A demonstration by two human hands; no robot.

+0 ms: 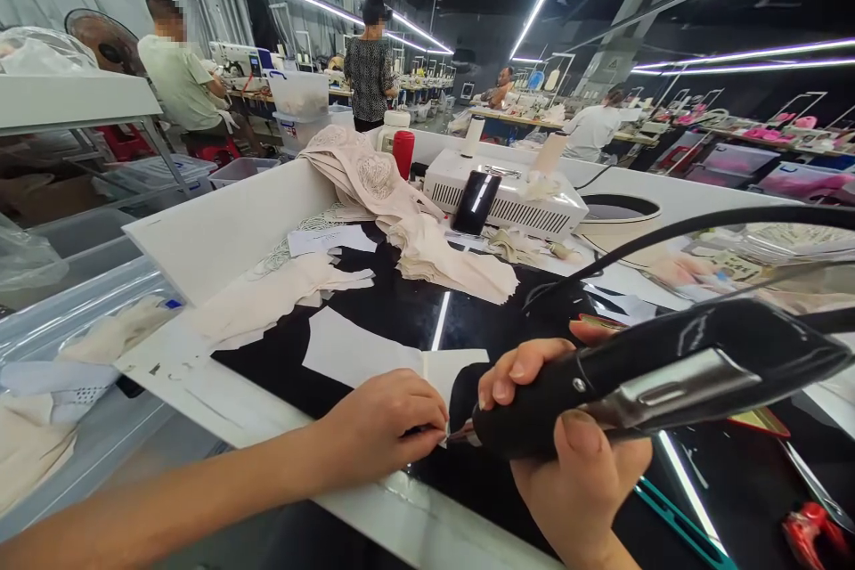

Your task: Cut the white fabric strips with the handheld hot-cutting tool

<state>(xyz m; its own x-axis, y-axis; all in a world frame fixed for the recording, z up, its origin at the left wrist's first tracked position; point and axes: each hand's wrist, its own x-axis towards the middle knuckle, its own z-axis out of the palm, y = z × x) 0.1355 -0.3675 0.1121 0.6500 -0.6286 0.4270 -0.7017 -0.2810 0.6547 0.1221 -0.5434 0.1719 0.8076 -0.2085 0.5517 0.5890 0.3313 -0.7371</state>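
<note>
Left hand (394, 417): pinching a pale cutout (364, 351) by its near edge
Right hand (578, 468): grasping a black corded tool (631, 365), tip beside the left grip
Pale cutout: beyond the left grip, on the black tabletop (364, 307)

On my counter (180, 387), the phone (476, 202) stands at the front of the machine (544, 196). To the left of the phone lies the fabric pile (364, 174). Before the phone I have the cut piece (364, 352), with my left hand (387, 419) at its near end, and, further right, my right hand (578, 472) around the handheld tool (668, 374).
</note>
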